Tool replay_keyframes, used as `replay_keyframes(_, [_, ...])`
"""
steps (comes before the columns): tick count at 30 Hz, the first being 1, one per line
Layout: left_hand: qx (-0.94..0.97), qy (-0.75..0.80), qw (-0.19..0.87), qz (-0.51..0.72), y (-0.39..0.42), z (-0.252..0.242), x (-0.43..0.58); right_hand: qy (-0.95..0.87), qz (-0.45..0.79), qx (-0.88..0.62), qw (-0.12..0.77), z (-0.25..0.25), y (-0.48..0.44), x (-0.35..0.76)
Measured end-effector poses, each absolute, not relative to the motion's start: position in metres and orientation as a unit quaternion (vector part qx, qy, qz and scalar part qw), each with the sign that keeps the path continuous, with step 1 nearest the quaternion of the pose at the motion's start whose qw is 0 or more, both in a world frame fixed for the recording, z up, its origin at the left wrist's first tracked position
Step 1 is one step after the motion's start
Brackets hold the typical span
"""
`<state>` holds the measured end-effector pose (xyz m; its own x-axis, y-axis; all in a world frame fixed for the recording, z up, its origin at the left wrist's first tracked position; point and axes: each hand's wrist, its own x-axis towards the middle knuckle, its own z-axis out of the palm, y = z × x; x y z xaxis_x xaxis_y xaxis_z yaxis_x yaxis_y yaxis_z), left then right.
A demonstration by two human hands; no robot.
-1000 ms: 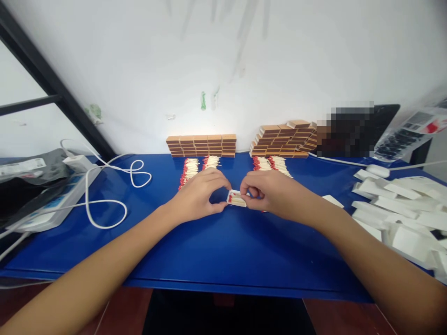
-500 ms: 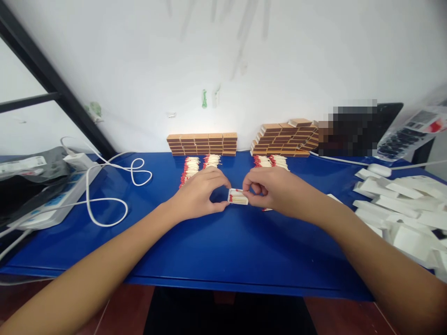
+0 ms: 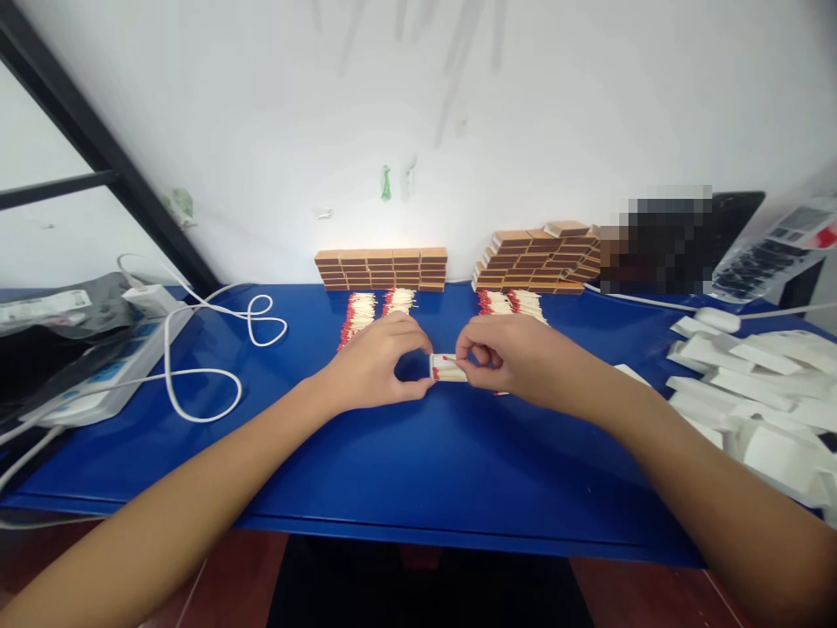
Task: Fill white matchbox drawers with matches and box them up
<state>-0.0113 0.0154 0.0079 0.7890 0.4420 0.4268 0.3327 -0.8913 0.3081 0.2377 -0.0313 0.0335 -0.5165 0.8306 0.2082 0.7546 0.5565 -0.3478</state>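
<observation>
A small white matchbox tray [image 3: 450, 381] with several red-tipped matches lying in it sits at the middle of the blue table. My left hand [image 3: 379, 362] grips its left end, thumb in front and fingers behind. At the tray's right end my right hand [image 3: 510, 353] is closed, pinching a match [image 3: 447, 358] whose red head points left over the tray. The fingertips hide the tray's right end. Loose matches lie in piles beyond the hands: a left pile [image 3: 359, 312], a second pile [image 3: 400, 301] and a pair of piles [image 3: 495, 302] on the right.
Against the wall stand a left stack of matchboxes [image 3: 383, 269] and a taller, stepped right stack [image 3: 533, 262]. White empty trays [image 3: 751, 392] heap up at the right. A power strip [image 3: 131, 366] and white cable [image 3: 202, 420] lie at the left. The table's front edge [image 3: 392, 534] runs nearby.
The match in my right hand shows more of its length and slants over the tray. My left hand keeps its grip; the whole view has shifted slightly.
</observation>
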Motion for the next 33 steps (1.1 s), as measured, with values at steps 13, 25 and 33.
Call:
replay_keyframes(13, [0.939, 0.199, 0.102, 0.261, 0.012, 0.008, -0.010, -0.871, 0.073, -0.467, 0.134, 0.020, -0.027, 0.230])
replay_keyframes(25, [0.938, 0.203, 0.102, 0.260, 0.016, 0.004, -0.012, -0.806, 0.219, -0.549, -0.019, 0.057, -0.029, 0.274])
replay_keyframes(33, [0.938, 0.208, 0.098, 0.259, 0.017, 0.005, -0.014, -0.796, 0.237, -0.554, -0.066, 0.054, -0.029, 0.272])
